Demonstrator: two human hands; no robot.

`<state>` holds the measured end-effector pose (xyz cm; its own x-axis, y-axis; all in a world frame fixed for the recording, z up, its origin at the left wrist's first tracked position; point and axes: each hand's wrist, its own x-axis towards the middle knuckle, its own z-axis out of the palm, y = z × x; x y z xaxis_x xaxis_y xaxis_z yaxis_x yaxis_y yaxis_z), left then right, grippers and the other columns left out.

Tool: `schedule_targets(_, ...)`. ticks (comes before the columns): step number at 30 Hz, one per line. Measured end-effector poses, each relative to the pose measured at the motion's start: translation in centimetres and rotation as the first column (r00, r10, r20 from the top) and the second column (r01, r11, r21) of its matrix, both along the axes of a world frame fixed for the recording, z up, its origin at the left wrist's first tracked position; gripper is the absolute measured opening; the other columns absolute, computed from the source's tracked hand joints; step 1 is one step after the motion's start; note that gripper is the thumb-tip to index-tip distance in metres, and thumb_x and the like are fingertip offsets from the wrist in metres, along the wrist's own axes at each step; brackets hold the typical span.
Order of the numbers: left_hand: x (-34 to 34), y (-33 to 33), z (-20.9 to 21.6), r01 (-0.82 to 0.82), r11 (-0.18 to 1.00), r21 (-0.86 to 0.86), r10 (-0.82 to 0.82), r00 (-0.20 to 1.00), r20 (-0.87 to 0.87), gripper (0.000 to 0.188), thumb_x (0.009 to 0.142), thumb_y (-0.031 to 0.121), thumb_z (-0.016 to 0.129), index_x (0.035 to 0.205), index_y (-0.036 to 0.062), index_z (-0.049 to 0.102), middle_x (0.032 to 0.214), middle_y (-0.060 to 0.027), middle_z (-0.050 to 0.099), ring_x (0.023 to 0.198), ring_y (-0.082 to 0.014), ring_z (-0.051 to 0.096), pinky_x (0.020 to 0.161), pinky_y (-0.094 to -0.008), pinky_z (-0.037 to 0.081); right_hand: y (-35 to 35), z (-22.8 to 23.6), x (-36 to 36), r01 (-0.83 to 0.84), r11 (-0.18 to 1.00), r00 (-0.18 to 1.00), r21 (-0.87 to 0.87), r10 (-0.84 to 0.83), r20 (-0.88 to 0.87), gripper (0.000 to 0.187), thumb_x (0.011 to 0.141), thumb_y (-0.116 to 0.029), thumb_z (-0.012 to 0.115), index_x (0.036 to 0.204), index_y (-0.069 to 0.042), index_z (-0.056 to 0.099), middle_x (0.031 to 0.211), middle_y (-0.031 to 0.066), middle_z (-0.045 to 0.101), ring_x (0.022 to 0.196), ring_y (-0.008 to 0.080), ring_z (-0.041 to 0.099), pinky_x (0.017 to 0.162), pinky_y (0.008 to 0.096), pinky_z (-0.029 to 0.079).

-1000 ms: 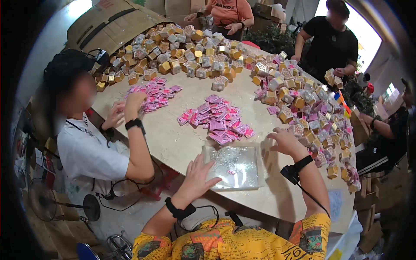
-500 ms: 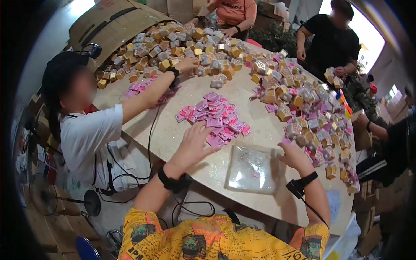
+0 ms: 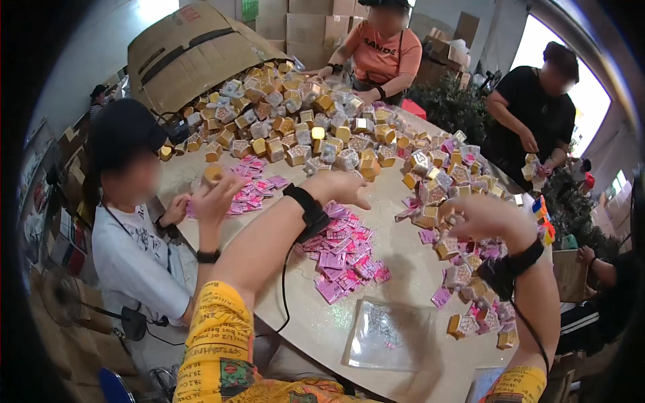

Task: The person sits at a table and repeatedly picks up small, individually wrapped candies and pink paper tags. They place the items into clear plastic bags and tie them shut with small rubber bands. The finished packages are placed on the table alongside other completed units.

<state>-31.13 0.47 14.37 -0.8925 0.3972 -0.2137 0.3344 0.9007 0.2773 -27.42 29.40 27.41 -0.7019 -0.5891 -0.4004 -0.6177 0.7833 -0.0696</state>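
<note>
"Head view: what's on the bench point(image 3: 416, 272)?"
"Two pink-packet heaps point(image 3: 342, 258). Clock centred on the nearer: one clear bag point(image 3: 379, 336) at five, countless boxes point(image 3: 299, 154), eleven to four."
"Their look?"
"Gold, faceted, pale patterned faces."
"Hands?"
"Left hand point(image 3: 340, 187), twelve: grip loosely spread, visibly empty. Right hand point(image 3: 487, 218), two-thirty: grip curled, blurred; can't tell."

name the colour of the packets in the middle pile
Packets: pink and purple, clearest in the head view.

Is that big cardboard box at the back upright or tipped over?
Tipped over: the box slopes down toward the table, with gold pieces heaped at its lower edge.
</note>
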Motion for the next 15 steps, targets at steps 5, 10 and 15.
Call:
schedule_targets(5, 1.1, 2.5, -7.9, -0.125, 0.99, -0.06, 0.133, 0.979, 0.154, 0.073, 0.076, 0.063, 0.059, 0.134, 0.0202, 0.047, 0.133, -0.02, 0.044, 0.124, -0.0397, 0.041, 0.097, -0.0601, 0.034, -1.9, -4.8, -12.1, 0.168, 0.922, 0.985, -0.349, -0.167, 0.033, 0.054, 0.081, -0.029, 0.068, 0.126, -0.004, 0.052, 0.116, 0.0198, 0.06, 0.107, 0.0334, 0.058, 0.091, 0.039, 0.046)
schedule_targets(10, 6.1, 3.0, -12.8, -0.151, 0.976, 0.157, 0.157, 0.987, -0.027, 0.067, 0.074, 0.055, 0.066, 0.128, 0.0185, 0.052, 0.136, -0.0184, 0.036, 0.131, -0.042, 0.025, 0.093, -0.0705, 0.028, -5.1, -17.7, -22.3, 0.329, 0.672, 0.944, -0.663, -0.233, 0.233, 0.069, 0.084, -0.03, 0.066, 0.138, 0.0, 0.035, 0.134, 0.0256, 0.044, 0.126, 0.0372, 0.042, 0.104, 0.0394, 0.035)
schedule_targets(15, 8.7, 3.1, -10.8, -0.137, 0.968, 0.211, 0.141, 0.99, -0.005, 0.067, 0.075, 0.053, 0.066, 0.126, 0.0128, 0.052, 0.135, -0.0196, 0.036, 0.127, -0.0408, 0.028, 0.094, -0.069, 0.025, -8.0, -26.8, -28.4, 0.446, 0.323, 0.749, -0.835, -0.645, 0.151, 0.074, 0.087, -0.047, 0.054, 0.138, 0.001, 0.032, 0.136, 0.0303, 0.038, 0.126, 0.0459, 0.036, 0.105, 0.0474, 0.029)
